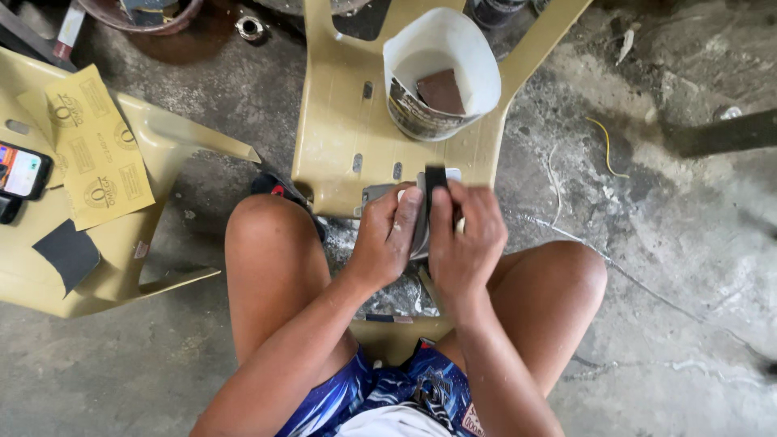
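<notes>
My left hand (390,237) and my right hand (464,239) are together in front of my knees, both closed around a small grey metal part (420,235). My right hand presses a dark strip of sandpaper (435,180) against its top with thumb and fingers. The hands hide most of the part. Just beyond them is the front edge of an olive plastic chair seat (340,137), which carries a cut white plastic container (441,73) holding milky water and a brown piece of sandpaper (442,90).
A second olive plastic chair (154,133) at left holds yellow-backed sandpaper sheets (97,150), a dark sandpaper scrap (67,252) and a phone (23,171). A round rusty basin (137,12) is at the top left. Rough concrete floor (672,243) with a yellow wire (609,150) lies at right.
</notes>
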`<state>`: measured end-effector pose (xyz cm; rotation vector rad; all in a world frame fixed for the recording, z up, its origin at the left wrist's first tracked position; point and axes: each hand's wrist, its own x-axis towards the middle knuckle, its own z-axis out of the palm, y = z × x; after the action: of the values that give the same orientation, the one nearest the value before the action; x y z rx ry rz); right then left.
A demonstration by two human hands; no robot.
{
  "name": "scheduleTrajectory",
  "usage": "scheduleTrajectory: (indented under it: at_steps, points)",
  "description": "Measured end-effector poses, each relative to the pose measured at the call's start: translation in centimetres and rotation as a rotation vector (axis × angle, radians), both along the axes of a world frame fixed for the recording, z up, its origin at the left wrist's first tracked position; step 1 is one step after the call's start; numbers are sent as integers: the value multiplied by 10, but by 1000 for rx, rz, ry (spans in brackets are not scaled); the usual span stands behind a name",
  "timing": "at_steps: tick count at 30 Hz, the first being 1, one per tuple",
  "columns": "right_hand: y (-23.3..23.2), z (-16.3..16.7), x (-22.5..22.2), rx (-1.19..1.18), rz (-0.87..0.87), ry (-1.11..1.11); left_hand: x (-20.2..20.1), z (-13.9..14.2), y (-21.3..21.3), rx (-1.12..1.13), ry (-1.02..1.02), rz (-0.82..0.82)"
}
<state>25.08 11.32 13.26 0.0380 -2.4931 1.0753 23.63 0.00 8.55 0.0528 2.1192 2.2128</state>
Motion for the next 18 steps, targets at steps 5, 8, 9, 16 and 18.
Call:
scheduleTrajectory:
  at_steps: [5, 8, 9, 16, 18]
  points:
    - [0, 3, 0, -44, 20, 9, -1, -1, 0, 39, 17, 27]
    - [-1, 5, 4, 21, 1, -4, 1, -1, 0, 60, 13, 11]
    - [-1, 6, 5, 43, -24, -51, 1, -1, 1, 58, -13, -14]
    - [-2, 5, 9, 19, 23, 67, 6, -2, 3, 40, 14, 36]
    - [-4, 4, 10, -1, -21, 0, 6, -3, 3, 17, 74, 42]
